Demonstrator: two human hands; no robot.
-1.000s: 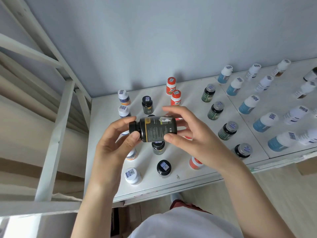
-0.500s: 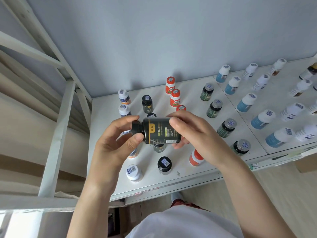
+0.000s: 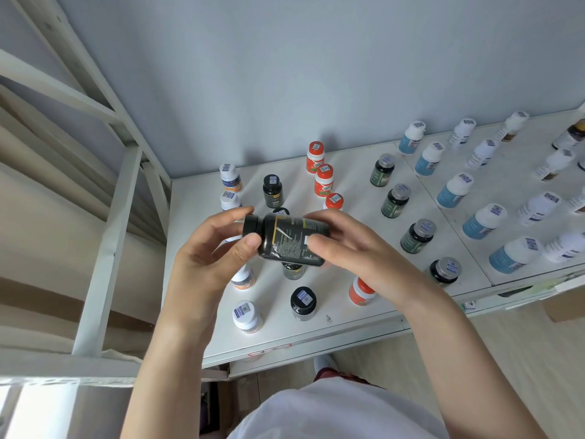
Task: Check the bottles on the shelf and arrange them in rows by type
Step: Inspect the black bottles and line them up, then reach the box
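A black bottle [image 3: 286, 240] with a black cap and a yellow-edged label lies sideways in the air above the white shelf [image 3: 357, 315], cap to the left. My left hand [image 3: 212, 258] grips its cap end between thumb and fingers. My right hand [image 3: 351, 248] holds its base end, thumb on the label. Under them stand rows of bottles: white-capped ones [image 3: 247, 316] at the left, black ones [image 3: 303, 303], orange-capped ones [image 3: 323, 179], dark green ones with grey caps [image 3: 418, 236]. Some bottles are partly hidden behind my hands.
Blue-labelled bottles with white caps [image 3: 484, 220] and white bottles [image 3: 538, 207] stand in rows on the right shelf panel. A white metal frame [image 3: 107, 248] rises at the left. The grey wall [image 3: 285, 74] closes the back. A wooden floor lies below the shelf edge.
The black bottle has been rotated in my hands, showing a different side of the label with fine print. The view has shifted slightly, so the shelf's bottles sit further left.
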